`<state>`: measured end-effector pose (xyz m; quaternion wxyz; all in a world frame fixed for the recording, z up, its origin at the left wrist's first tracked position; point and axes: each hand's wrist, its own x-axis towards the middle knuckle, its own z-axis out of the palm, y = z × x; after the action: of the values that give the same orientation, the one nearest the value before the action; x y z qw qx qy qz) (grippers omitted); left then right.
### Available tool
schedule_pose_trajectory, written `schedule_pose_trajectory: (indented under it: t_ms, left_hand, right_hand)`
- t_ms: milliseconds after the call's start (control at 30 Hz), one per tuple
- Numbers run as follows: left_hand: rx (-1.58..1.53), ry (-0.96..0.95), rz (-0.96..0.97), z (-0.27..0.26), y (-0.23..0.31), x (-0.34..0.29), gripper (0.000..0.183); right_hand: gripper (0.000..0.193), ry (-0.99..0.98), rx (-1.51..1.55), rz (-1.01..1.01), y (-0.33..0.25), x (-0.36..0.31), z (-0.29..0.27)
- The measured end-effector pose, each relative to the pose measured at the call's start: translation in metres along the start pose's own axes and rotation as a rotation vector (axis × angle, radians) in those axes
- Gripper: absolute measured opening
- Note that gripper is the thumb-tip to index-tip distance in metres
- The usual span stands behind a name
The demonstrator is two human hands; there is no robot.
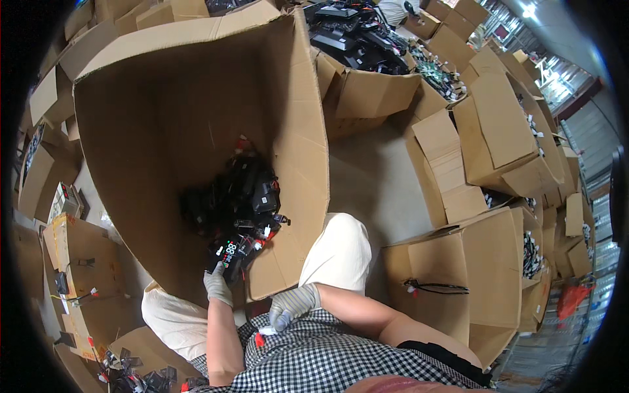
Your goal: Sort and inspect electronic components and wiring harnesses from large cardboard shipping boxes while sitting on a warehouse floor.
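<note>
In a grey work glove, my left hand (217,286) is closed on the near end of a black display unit (229,251), whose face glows with green, white and red segments. The unit is over the near edge of a large cardboard box (303,147). My gloved right hand (293,306) is closed in front of my lap, with a white connector (267,331) at its fingertips. A red connector (260,340) sits just below. A dark cable runs down from near the unit toward the connectors. Inside the box lies a pile of black units (239,187) with cables.
On the right, an open carton (458,275) has a black cable (439,287) over its flap. Black parts (357,39) heap up in a far box. A taped carton (82,252) stands at left, and a low box (147,347) of black parts is near left.
</note>
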<state>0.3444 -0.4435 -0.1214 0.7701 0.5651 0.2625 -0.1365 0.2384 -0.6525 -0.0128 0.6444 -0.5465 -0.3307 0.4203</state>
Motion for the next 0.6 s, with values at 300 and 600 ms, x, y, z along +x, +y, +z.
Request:
schedule_pose_trajectory:
  t_ms: [300, 600]
  left_hand:
    - [0.271, 0.25, 0.701, 0.004, 0.166, -0.166, 0.038]
    - [-0.077, 0.286, 0.872, -0.013, 0.188, -0.211, 0.035]
  right_hand:
    - [0.032, 0.175, 0.007, 0.184, 0.006, 0.014, 0.003]
    - [0.03, 0.286, -0.019, 0.155, -0.011, -0.009, 0.001]
